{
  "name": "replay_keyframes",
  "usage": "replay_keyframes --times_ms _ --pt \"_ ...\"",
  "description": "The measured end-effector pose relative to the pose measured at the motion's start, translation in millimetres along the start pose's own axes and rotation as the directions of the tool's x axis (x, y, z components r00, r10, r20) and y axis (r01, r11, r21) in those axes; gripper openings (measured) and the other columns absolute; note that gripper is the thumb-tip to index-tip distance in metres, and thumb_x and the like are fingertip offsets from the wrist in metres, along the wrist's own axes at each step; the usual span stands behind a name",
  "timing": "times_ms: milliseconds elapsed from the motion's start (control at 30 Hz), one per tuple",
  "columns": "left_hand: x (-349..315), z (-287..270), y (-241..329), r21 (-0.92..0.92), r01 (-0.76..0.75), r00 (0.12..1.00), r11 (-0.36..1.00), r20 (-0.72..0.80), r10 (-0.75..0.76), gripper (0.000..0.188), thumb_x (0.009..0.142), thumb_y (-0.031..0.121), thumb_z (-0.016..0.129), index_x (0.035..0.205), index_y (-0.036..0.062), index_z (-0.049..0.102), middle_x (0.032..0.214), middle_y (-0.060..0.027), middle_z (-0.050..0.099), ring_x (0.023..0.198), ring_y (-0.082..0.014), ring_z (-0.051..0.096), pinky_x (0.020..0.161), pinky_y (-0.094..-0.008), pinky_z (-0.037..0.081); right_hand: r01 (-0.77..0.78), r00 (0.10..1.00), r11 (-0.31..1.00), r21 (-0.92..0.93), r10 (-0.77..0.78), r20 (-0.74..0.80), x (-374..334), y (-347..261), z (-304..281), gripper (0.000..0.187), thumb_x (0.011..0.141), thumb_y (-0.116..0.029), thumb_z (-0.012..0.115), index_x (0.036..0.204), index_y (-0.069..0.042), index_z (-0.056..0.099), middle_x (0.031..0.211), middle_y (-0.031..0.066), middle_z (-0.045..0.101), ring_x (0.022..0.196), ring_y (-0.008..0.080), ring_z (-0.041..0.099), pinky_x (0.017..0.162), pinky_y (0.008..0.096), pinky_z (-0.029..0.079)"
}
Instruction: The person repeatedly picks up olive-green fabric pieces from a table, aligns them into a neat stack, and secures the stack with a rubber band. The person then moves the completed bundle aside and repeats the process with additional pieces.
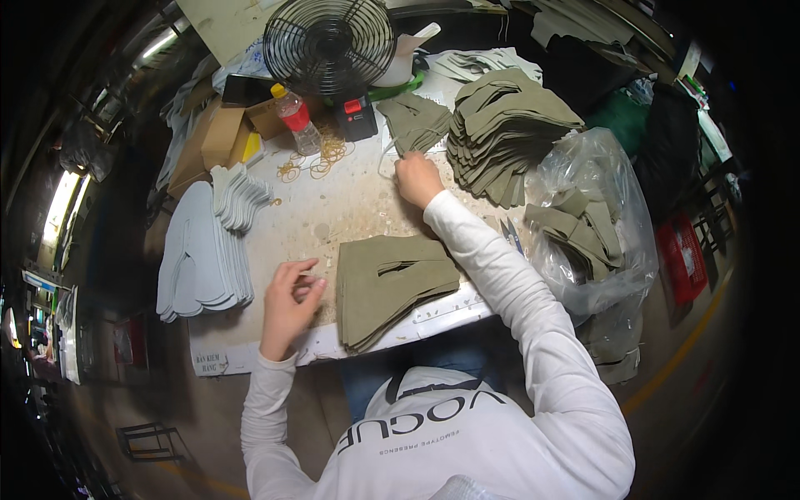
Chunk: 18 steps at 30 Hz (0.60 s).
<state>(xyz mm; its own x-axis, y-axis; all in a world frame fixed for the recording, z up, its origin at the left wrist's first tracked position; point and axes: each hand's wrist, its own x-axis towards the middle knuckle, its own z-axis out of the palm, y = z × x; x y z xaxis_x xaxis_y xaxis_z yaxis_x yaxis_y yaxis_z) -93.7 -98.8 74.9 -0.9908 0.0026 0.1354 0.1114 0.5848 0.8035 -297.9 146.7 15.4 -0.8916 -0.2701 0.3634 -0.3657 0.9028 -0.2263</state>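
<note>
Worn and scuffed, the bench (333, 217) fills the middle of a dim workshop. The hands are well apart. The left hand (287, 304) sits near the front edge, fingers curled and pinched on something too small to tell, perhaps a rubber band. The right hand (417, 179) reaches far forward, fingers closed on the edge of a small olive bundle (412, 121).

Between the hands lies one olive stack (392, 283), overhanging the front edge; a nudge from the right sleeve could, I judge, tip it off. Right of the right hand stands one tall olive pile (508, 125), leaning and fanned, likely to slide if bumped. Further right is one clear bag (596, 225) of olive pieces.

Left of the left hand are two grey stacks (204, 250). Beyond the right hand: one fan (329, 42), one bottle (296, 117), and loose rubber bands (321, 158), too tangled to count.
</note>
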Motion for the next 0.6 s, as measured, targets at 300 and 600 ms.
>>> replay_keyframes --times_ms 300,600 --pt "102 16 16 -0.061 -0.403 0.915 0.913 -0.036 0.402 0.024 0.093 0.01 0.06 0.115 0.0041 0.067 0.115 -0.0121 0.067 0.104 -0.0193 0.065 0.09 -0.0306 0.051 -0.151 0.98 0.986 0.063 0.158 -0.117 -8 -2 23 0.022 0.081 -0.017 0.067 0.091 0.002 0.061 0.091 0.0191 0.062 0.092 0.0366 0.061 0.079 0.0448 0.052" --pt "148 75 -21 -0.298 -0.187 0.936 0.936 0.236 0.262 0.03 0.103 0.028 0.048 0.098 0.0033 0.065 0.084 0.0007 0.06 0.079 -0.0072 0.054 0.075 -0.0225 0.043 0.13 0.951 0.582 0.803 -0.302 0.064 -21 14 -48 0.013 0.096 -0.017 0.058 0.093 -0.005 0.053 0.07 -0.0008 0.057 0.063 0.0089 0.052 0.059 0.0277 0.044"
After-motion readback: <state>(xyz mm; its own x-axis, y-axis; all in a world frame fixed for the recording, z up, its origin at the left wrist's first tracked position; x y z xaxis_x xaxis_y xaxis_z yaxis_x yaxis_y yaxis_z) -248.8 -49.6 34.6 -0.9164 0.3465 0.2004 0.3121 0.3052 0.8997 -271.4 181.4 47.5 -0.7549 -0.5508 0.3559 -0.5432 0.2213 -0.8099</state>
